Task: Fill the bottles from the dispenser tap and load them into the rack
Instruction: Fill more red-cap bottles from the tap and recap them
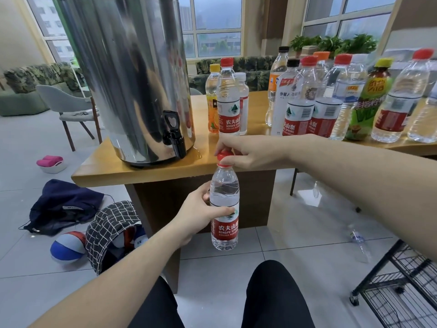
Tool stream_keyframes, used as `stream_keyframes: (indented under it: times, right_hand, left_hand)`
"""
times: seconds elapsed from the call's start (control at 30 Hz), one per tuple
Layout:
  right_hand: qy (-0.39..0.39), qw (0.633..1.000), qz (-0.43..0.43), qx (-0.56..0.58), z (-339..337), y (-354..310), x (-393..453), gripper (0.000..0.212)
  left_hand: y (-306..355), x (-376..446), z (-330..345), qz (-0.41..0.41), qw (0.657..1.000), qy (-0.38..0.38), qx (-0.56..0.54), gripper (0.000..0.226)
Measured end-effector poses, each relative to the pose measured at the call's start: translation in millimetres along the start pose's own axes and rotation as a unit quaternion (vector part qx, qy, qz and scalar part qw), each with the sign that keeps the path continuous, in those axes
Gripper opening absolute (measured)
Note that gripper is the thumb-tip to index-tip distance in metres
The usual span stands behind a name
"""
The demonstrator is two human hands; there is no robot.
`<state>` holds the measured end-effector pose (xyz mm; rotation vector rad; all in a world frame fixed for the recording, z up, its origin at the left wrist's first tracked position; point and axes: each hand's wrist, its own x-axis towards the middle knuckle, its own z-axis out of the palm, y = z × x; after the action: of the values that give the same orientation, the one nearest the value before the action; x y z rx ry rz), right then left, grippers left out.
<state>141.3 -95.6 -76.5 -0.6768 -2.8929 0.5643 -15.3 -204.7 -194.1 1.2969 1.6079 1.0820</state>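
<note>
A clear water bottle (224,223) with a red label is held upright in front of the table edge. My left hand (201,214) grips its body. My right hand (246,152) pinches its red cap (224,157). The steel dispenser (127,74) stands on the wooden table (146,172), its black tap (173,136) hanging over the table near the front edge. Three bottles (228,98) stand just right of the dispenser. Several more bottles (343,98) crowd the table's right side. A black wire rack (397,292) sits on the floor at the lower right.
On the floor to the left lie a dark bag (63,207), a checked basket (111,235) with balls, and a blue-and-white ball (68,247). A grey chair (68,107) stands behind. An empty bottle (359,245) lies on the tiles right of the table. My knees (272,294) are below.
</note>
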Motion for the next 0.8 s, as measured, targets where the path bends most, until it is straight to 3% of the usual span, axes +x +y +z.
stream_keyframes:
  times: [0.1,0.23,0.4,0.57,0.63,0.73,0.8]
  right_hand:
    - [-0.009,0.999,0.0,-0.036,-6,-3,-6,0.026]
    - [-0.004,0.991,0.035,-0.126,-2,1,-5,0.045]
    - [0.006,0.976,0.016,-0.216,-4,-1,-5,0.035]
    - [0.131,0.928,-0.039,-0.347,-12,3,-8,0.052]
    - [0.153,0.921,0.035,-0.356,-12,-1,-6,0.057]
    - [0.113,0.929,0.203,-0.287,-15,-5,0,0.065]
    - [0.091,0.932,0.224,-0.271,-18,-1,1,0.078]
  left_hand:
    - [3,1,-1,0.005,1.0,-0.011,0.018,0.067]
    - [3,-1,5,0.021,0.999,-0.003,0.035,0.065]
    - [7,-2,14,0.037,0.998,0.002,0.05,0.073]
    - [13,3,22,0.059,0.996,0.026,0.068,0.076]
    - [17,4,28,0.066,0.992,0.058,0.086,0.081]
    - [26,6,34,0.061,0.99,0.081,0.101,0.082]
    - [32,9,34,0.05,0.993,0.066,0.084,0.085]
